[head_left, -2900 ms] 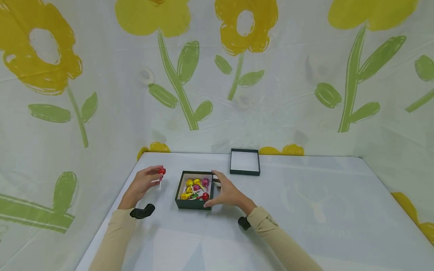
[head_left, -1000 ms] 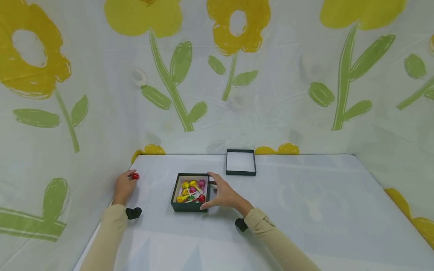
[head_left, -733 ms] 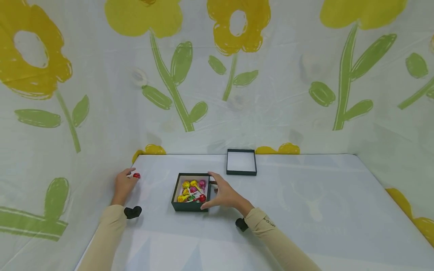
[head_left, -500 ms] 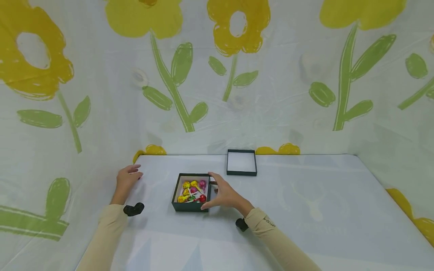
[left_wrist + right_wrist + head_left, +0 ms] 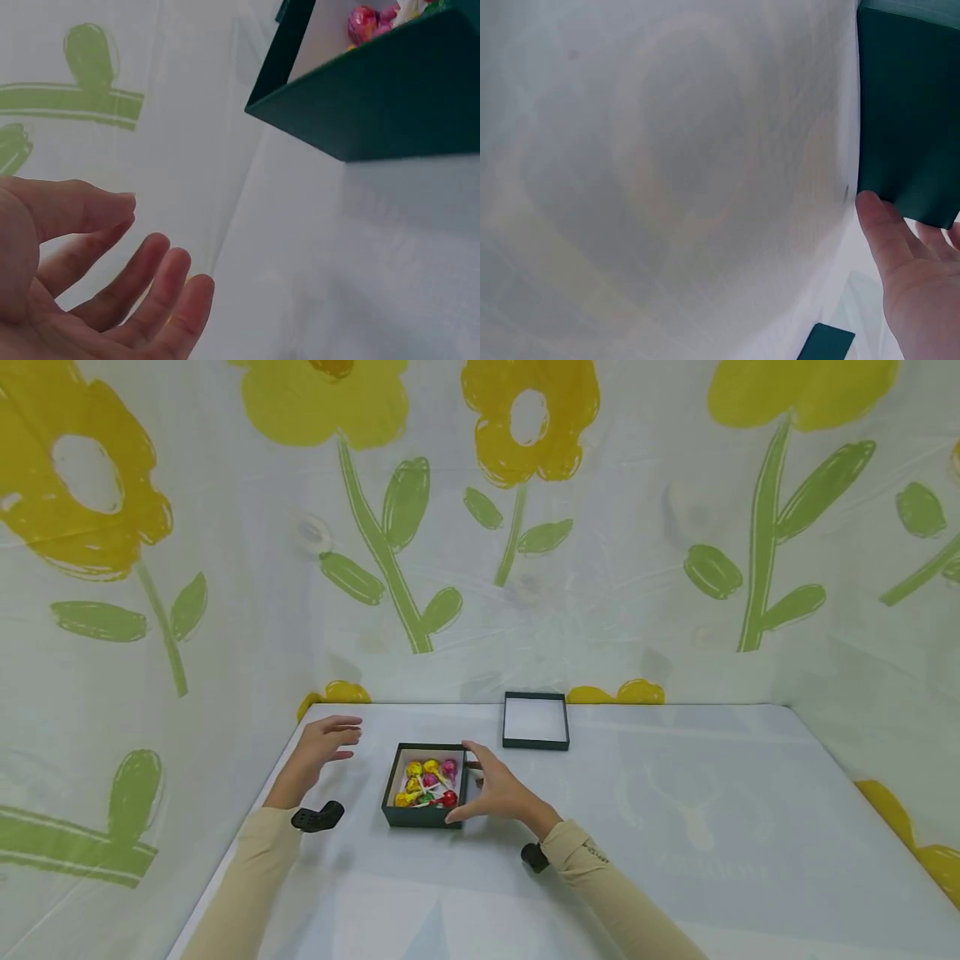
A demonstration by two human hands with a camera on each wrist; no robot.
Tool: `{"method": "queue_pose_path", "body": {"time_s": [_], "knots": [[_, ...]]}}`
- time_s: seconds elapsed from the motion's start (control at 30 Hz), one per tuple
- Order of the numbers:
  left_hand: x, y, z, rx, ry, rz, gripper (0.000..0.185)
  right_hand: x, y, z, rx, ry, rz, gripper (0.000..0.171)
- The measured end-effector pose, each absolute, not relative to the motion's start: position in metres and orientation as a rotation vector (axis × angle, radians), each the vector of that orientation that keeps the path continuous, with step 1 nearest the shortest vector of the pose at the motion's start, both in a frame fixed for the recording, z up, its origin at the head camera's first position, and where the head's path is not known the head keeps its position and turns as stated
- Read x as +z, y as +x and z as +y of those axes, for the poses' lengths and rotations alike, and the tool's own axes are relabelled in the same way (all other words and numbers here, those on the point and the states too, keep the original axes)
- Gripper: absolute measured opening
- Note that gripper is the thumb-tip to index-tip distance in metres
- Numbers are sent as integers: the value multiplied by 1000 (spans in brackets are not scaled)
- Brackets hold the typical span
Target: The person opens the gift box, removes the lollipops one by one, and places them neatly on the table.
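Note:
A dark green open box point(image 5: 422, 817) stands on the white table point(image 5: 675, 827), holding several foil-wrapped lollipops point(image 5: 429, 781) in yellow, pink, red and green. My right hand point(image 5: 480, 781) grips the box's right side, thumb at the near corner and fingers on the far edge. In the right wrist view the thumb point(image 5: 881, 232) presses on the box wall point(image 5: 907, 112). My left hand point(image 5: 326, 745) hovers left of the box, fingers relaxed and empty. The left wrist view shows that bare palm point(image 5: 112, 285) below the box point(image 5: 375, 97). No red lollipop shows near this hand.
The box's lid point(image 5: 536, 746) lies upside down behind the box, near the back wall. Flower-printed sheeting point(image 5: 525, 568) closes off the table at the back and both sides. The table's left edge point(image 5: 247, 827) runs close under my left forearm.
My left hand carried a red lollipop away to the table's left edge, let it go, and has come back toward the box empty. The right hand kept its hold on the box.

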State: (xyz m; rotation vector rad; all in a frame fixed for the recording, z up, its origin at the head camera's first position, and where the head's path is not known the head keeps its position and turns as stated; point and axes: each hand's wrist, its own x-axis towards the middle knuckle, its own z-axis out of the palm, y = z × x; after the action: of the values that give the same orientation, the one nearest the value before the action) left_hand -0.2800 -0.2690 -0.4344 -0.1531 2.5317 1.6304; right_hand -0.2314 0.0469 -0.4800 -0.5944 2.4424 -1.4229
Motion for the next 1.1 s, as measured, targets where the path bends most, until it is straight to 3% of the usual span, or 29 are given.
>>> {"method": "queue_pose_path", "body": {"time_s": [0.43, 1.1], "knots": [[-404, -258, -228, 1705, 1, 2406, 43, -478, -231, 48, -1419, -600, 2451, 117], [-407, -250, -191, 1733, 55, 2292, 35, -481, -231, 47, -1448, -606, 2432, 115]]}}
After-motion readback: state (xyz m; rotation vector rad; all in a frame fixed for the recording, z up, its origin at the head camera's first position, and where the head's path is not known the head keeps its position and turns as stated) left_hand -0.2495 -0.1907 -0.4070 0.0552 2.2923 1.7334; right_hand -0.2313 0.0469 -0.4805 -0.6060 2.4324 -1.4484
